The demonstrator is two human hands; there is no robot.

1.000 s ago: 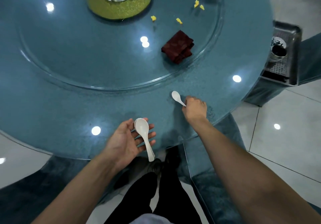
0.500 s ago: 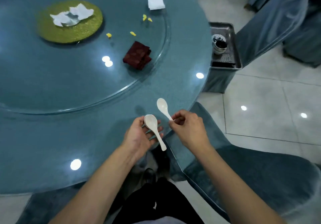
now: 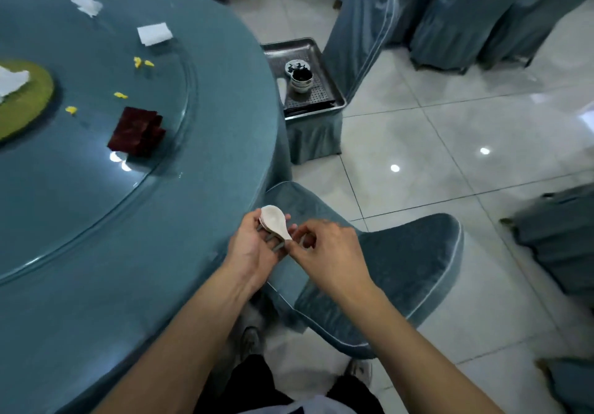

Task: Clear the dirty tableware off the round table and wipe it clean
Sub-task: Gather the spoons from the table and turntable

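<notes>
My left hand (image 3: 257, 246) cradles two stacked white soup spoons (image 3: 274, 225), fingers curled under them. Their bowls point away from me and their handles run back toward my right hand (image 3: 324, 253), which pinches the handle end. Both hands hover just off the edge of the round desk (image 3: 180, 253), above a covered chair (image 3: 401, 272). The metal tray (image 3: 334, 92) with dirty cups (image 3: 301, 79) lies ahead and slightly to the right of my grip, on another chair beside the desk's edge. Open floor lies to the right. Behind, left of my grip, napkins (image 3: 153, 34), yellow scraps (image 3: 120, 95) and a dark red cloth (image 3: 138, 131) wait on the desk.
</notes>
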